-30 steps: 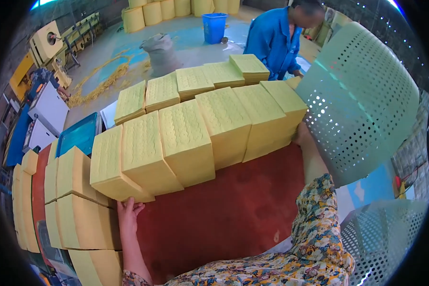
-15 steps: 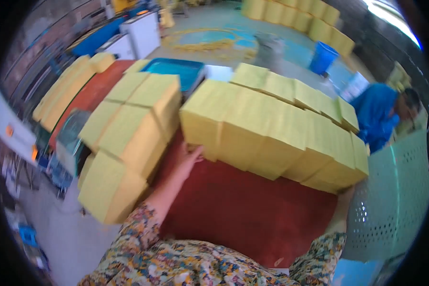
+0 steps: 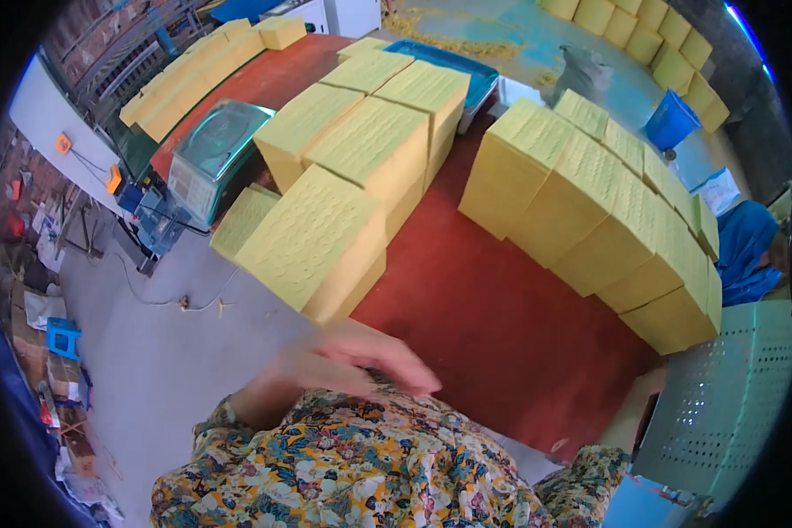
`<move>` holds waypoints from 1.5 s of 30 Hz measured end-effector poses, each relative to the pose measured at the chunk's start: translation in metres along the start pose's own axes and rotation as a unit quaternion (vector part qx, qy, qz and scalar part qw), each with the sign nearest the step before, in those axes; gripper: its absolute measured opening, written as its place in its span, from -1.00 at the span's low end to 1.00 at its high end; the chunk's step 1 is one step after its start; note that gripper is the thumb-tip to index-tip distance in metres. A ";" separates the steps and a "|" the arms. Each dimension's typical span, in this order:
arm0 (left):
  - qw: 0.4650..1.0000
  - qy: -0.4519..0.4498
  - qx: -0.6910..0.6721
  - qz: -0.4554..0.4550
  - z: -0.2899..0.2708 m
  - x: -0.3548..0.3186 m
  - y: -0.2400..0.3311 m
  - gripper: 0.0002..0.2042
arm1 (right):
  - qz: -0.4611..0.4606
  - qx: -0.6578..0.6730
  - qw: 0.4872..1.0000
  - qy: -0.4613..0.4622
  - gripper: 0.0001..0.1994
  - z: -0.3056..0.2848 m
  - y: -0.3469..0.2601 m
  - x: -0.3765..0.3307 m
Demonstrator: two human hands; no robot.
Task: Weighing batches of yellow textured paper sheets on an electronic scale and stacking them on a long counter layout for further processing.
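Head view: the left hand (image 3: 356, 361) is drawn in close to the body, motion-blurred, palm down and fingers loosely stretched toward the right, hovering over the near edge of the red table (image 3: 493, 326) just above the floral sleeve (image 3: 343, 458). It holds nothing and its fingers are released. The thing nearest to it is the closest yellow block stack (image 3: 312, 242), which lies tilted at the table's near left corner, partly overhanging the grey floor, and is apart from the hand. Behind that stack more yellow blocks (image 3: 378, 132) run back toward a blue tray (image 3: 480, 75). A weighing scale (image 3: 216, 158) stands just to the left of these stacks. A long row of yellow blocks (image 3: 607, 211) crosses the right part of the table, leaning on one another. The right hand is out of sight; only a floral cuff (image 3: 590, 466) shows at the lower right by a pale green perforated crate (image 3: 722, 396), so its state cannot be told. A person in blue (image 3: 748, 251) stands beyond the row, at the right rim
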State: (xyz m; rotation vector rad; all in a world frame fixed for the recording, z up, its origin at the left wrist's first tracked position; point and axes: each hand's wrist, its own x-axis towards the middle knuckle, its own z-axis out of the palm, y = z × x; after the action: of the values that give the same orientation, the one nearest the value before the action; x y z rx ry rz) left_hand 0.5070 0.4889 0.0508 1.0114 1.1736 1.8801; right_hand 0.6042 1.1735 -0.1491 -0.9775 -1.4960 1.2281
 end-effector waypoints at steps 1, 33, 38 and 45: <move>0.994 -0.009 -0.022 0.108 -0.018 -0.024 0.004 -0.63 | -0.040 -0.040 0.998 -0.013 -0.61 0.005 0.005 -0.009; 0.940 0.175 -0.164 -0.244 -0.007 0.083 -0.192 -0.50 | 0.162 0.225 0.961 0.011 -0.67 0.096 -0.154 -0.419; 0.922 0.101 -0.267 -0.260 0.078 0.198 -0.223 -0.47 | 0.098 0.181 0.964 0.168 -0.78 0.035 -0.108 -0.289; 0.950 -0.012 -0.186 -0.252 0.156 0.325 -0.305 -0.33 | -0.006 0.232 0.931 0.281 -0.74 -0.033 -0.067 -0.136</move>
State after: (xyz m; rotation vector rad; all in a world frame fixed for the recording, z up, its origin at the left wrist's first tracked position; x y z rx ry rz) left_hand 0.5400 0.9341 -0.1044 0.4673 0.9048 1.5848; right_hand 0.6681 1.0395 -0.1044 -0.8894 -0.7176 1.0969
